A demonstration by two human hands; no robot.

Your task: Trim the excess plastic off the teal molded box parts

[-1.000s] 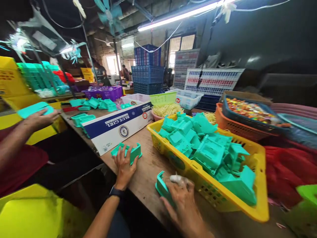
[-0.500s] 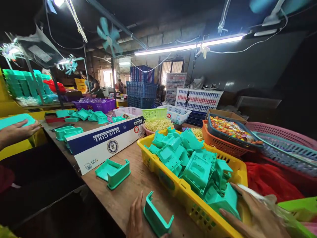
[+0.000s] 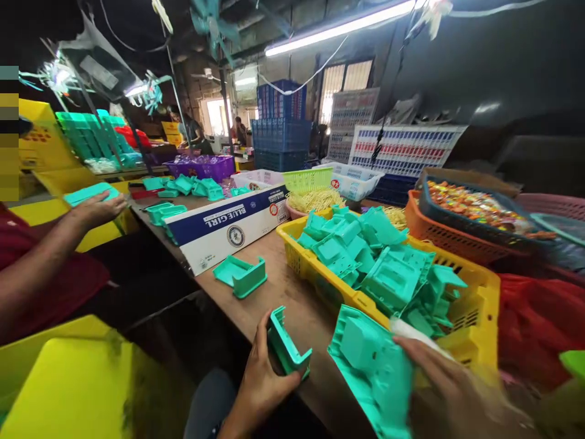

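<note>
Fingers of the left hand point(image 3: 265, 377) are curling around a U-shaped green part point(image 3: 284, 347) at the table point(image 3: 274, 281) edge; the right hand point(image 3: 452, 385) is gripping a wider green shell point(image 3: 368, 360) by its side, beside the yellow basket point(image 3: 299, 261). Both (plastic, apparently) are probably feeling light, stiff and slippery, long walls offering surest hold.

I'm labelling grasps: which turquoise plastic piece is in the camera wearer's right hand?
The right hand holds the broad, tilted turquoise plastic piece in front of the yellow plastic basket. The left hand has a narrower, channel-shaped turquoise piece instead.
</note>
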